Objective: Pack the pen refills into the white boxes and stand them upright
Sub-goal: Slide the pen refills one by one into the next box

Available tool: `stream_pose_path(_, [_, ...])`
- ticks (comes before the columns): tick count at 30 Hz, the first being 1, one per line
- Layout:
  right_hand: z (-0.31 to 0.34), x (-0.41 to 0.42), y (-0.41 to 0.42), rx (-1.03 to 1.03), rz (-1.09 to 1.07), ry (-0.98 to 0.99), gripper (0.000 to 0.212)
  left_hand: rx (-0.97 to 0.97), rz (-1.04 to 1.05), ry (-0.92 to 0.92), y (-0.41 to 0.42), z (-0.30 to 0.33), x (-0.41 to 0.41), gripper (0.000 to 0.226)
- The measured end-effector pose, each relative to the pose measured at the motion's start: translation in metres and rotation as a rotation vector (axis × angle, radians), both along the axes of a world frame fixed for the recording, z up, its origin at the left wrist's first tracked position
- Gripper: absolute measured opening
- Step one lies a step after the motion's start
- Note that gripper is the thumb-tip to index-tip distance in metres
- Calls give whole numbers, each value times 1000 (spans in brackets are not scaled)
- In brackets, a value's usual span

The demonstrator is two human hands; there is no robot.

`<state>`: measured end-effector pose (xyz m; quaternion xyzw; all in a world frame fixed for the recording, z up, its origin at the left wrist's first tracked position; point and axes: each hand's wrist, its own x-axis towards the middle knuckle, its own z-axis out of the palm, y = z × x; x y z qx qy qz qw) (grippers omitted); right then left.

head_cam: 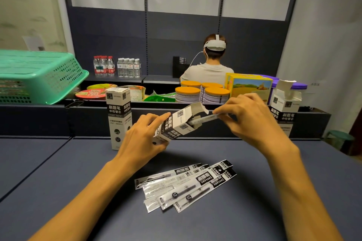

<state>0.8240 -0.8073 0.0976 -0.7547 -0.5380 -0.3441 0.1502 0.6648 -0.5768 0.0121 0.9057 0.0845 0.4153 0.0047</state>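
Note:
My left hand (145, 139) grips a white and black refill box (177, 126), tilted on its side above the table with its open flap pointing right. My right hand (248, 117) pinches a packaged pen refill (205, 119) whose left end sits inside the box's mouth. Several packaged refills (186, 185) lie fanned on the dark table in front of me. A closed white box (119, 118) stands upright to the left of my left hand. Another white box (285, 106) stands upright at the right with its top flaps open.
The dark blue table (78, 182) spreads below my arms. A green plastic basket (39, 76) lies upturned at the back left. Behind the table ledge are orange-lidded tubs (201, 92), a yellow carton (250, 86), noodle bowls and water bottles (117, 65). A person wearing a headset sits with their back to me.

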Motion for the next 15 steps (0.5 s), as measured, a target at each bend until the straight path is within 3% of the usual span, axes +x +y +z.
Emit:
stream_pose_path(5, [-4, -8, 14, -9, 42, -79, 14, 25, 16, 6, 3, 0, -1, 84])
stream_pose_path(15, [-4, -7, 9, -31, 97, -7, 16, 33, 1, -3, -2, 0, 1, 84])
